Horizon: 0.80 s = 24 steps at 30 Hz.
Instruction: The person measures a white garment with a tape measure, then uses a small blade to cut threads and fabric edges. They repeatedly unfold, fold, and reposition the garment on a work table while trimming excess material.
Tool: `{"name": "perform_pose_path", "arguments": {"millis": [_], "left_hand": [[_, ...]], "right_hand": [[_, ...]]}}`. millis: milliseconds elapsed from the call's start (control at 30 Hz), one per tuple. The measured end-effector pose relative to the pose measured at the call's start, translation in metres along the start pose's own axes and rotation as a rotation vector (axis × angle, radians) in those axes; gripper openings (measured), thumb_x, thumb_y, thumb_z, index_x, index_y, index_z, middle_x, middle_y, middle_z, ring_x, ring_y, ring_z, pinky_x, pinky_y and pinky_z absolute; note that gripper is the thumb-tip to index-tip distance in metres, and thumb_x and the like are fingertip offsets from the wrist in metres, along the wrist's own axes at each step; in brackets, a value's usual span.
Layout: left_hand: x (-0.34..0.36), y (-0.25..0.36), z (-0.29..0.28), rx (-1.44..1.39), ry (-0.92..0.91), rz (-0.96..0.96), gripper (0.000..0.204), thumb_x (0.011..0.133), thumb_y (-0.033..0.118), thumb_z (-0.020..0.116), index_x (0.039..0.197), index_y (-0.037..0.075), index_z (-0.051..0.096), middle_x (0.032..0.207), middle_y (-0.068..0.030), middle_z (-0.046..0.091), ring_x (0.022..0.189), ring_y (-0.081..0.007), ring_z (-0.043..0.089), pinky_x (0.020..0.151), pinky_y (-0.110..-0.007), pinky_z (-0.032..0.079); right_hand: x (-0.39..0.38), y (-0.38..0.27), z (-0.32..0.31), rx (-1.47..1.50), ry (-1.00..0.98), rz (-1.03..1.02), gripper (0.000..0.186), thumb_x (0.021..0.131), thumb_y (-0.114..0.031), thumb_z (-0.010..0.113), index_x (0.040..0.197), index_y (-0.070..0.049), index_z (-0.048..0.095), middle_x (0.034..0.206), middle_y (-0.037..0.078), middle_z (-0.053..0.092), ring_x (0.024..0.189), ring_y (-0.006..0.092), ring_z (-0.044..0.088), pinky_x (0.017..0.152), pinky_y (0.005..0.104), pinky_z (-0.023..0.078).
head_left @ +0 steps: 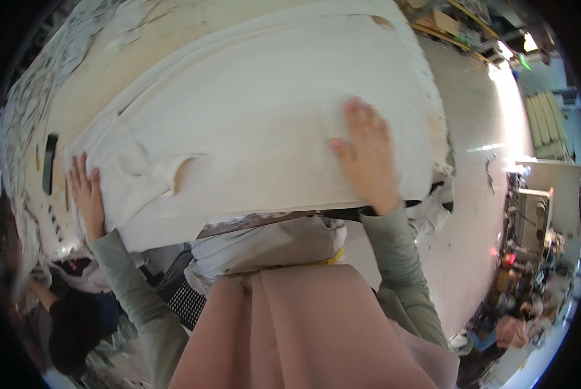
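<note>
A large white cloth piece (271,117) lies spread over the padded, cloth-covered table (76,123) in front of me. Wrinkles gather at its left part, where a small opening (184,174) in the cloth shows a tan layer beneath. At the cloth's left edge my left hand (89,194) rests with its fingers stretched out. My right hand (369,155) lies flat on the right part of the cloth, fingers extended, palm down. Neither hand grips anything.
A dark flat bar-shaped object (50,164) lies left of the cloth. Bundled whitish fabric (271,243) hangs below the table's near edge. Another person in dark clothing (80,324) is at lower left. Shelving (455,26) stands far right, with cluttered goods (523,279) along the right side.
</note>
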<state>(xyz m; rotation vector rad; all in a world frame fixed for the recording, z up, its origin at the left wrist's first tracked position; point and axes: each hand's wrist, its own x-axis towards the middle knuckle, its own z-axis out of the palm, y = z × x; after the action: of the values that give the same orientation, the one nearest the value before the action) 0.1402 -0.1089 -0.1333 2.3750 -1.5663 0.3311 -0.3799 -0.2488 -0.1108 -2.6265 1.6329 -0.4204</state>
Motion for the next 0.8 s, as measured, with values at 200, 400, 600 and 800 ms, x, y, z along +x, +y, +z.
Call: {"name": "perform_pose_path", "arguments": {"millis": [200,400,600,800], "left_hand": [[-0.002,0.014,-0.011,-0.04,0.077,-0.015,0.044,0.097,0.039,0.042,0.135,0.017,0.047,0.146,-0.0098,0.036,0.136,-0.0337,0.027,0.111,-0.046,0.017],[-0.036,0.033,-0.06,-0.337,0.026,-0.146,0.03,0.092,0.03,0.053,0.11,0.008,0.062,0.114,-0.0108,0.059,0.11,-0.0284,0.049,0.099,-0.041,0.031],[-0.081,0.05,-0.08,-0.46,-0.089,-0.09,0.024,0.081,0.019,0.066,0.101,0.006,0.065,0.106,-0.0106,0.061,0.106,-0.026,0.052,0.093,-0.037,0.037],[-0.09,0.046,-0.076,-0.432,0.013,-0.125,0.026,0.072,0.007,0.07,0.097,0.006,0.064,0.1,-0.0092,0.062,0.105,-0.0253,0.054,0.095,-0.038,0.038]], "right_hand": [[-0.002,0.029,-0.007,-0.079,-0.009,0.075,0.061,0.093,-0.042,0.049,0.143,-0.01,0.035,0.147,0.016,0.033,0.135,0.035,0.03,0.109,0.0508,0.022],[0.014,-0.055,-0.028,0.476,-0.014,-0.068,0.052,0.09,-0.028,0.059,0.134,-0.006,0.045,0.137,0.017,0.044,0.128,0.034,0.04,0.104,0.0454,0.031],[0.041,-0.176,0.012,0.75,-0.075,-0.34,0.037,0.088,-0.021,0.059,0.121,-0.004,0.055,0.112,0.013,0.057,0.108,0.0306,0.051,0.092,0.0435,0.04],[0.052,-0.196,0.02,0.68,-0.078,-0.43,0.019,0.081,-0.008,0.06,0.1,-0.008,0.062,0.097,0.009,0.056,0.089,0.0254,0.055,0.078,0.0379,0.044]]}}
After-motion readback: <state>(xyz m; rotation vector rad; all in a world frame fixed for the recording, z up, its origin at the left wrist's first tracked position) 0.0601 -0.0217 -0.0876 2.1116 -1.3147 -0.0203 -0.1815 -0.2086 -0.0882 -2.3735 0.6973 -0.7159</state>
